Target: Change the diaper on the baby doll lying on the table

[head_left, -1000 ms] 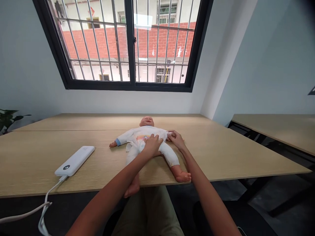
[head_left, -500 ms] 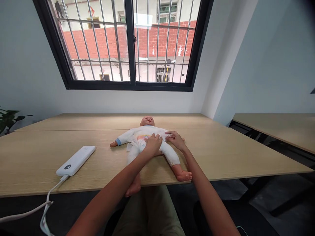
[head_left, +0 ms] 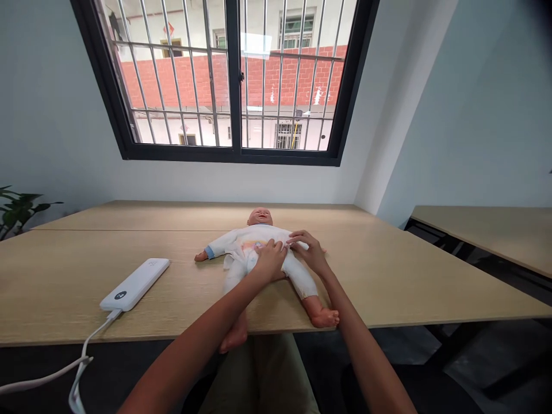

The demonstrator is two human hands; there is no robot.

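A baby doll (head_left: 260, 217) lies on its back on the wooden table, head toward the window and feet at the near edge. It wears a white romper (head_left: 230, 244) with blue cuffs and a coloured print on the belly. My left hand (head_left: 271, 260) rests on the belly, its bent fingers closed on the romper's cloth. At the doll's side, on the right, my right hand (head_left: 309, 250) has thumb and fingers drawn together on the cloth near the left hand's fingertips. The pinched spot itself is partly hidden by my fingers.
A white power bank (head_left: 134, 284) with a plugged-in white cable (head_left: 86, 345) lies at the left of the table (head_left: 388, 282). Behind it are a plant (head_left: 19, 210) and a barred window (head_left: 233, 86). Another table (head_left: 487, 230) stands at the right.
My right hand has moved slightly left, its fingers now curled closer to my left hand's fingertips. The whole view has shifted a little; the doll lies as before.
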